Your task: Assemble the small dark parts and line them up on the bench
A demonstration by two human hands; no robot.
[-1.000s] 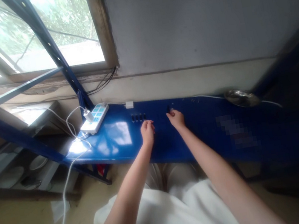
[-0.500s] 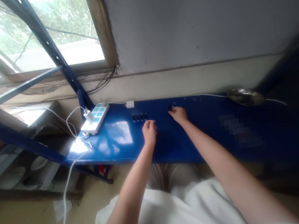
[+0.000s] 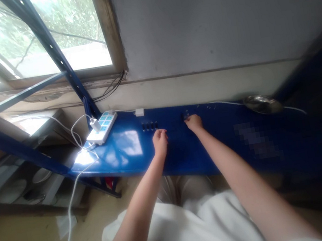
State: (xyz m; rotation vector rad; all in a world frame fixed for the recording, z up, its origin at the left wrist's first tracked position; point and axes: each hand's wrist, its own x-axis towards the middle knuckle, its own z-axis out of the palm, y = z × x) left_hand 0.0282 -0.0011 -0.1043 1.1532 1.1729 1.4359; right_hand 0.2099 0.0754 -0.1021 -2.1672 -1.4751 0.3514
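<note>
On the blue tabletop (image 3: 178, 150), my left hand (image 3: 160, 142) rests with its fingers curled together. Whatever it may hold is hidden. Just beyond it stands a short row of several small black pieces (image 3: 150, 126) with light ends. My right hand (image 3: 194, 123) is closed in a pinch farther to the right. Its fingertips are by a small dark piece (image 3: 182, 116) and a tiny pale bit (image 3: 187, 111); what lies between them is too small to make out. More tiny pale bits (image 3: 209, 107) lie scattered toward the table's back edge.
A white power strip (image 3: 102, 128) with a plugged-in white charger (image 3: 95, 124) sits at the table's left end, its cable hanging to the floor. A white adapter (image 3: 139, 112) lies at the back. At the right is a shiny metal bowl-like object (image 3: 262, 104) by a white cable.
My right hand has shifted slightly right, and its fingertips are now a little apart from the dark piece. My left hand stays nearly where it was, beside the row.
</note>
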